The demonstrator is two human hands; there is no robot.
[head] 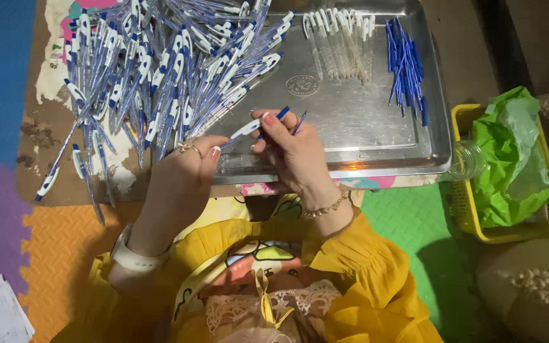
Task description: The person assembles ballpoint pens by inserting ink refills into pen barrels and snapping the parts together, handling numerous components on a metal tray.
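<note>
Pen (249, 128) in hands: white clip end, clear barrel, blue tip. Refill (299, 122) beside it: blue. Heap of pens (160, 63): clear barrels, white and blue parts throughout. Tray (363, 127): silver-grey metal, shiny, round stamped mark at centre. Row of barrels (341, 41) on tray: clear with white. Bundle of refills (405, 67): deep blue. Basket (509, 232): yellow; bag (509, 159) inside: bright green. Floor mat tiles (414, 222): green, orange, purple, blue, fine textured pattern. Sleeves (363, 267): mustard yellow. Left hand (182, 174): gold ring, white wristband (131, 257). Right hand (293, 152): red-pink nails, gold chain bracelet (326, 207). Jar (465, 160): clear
</note>
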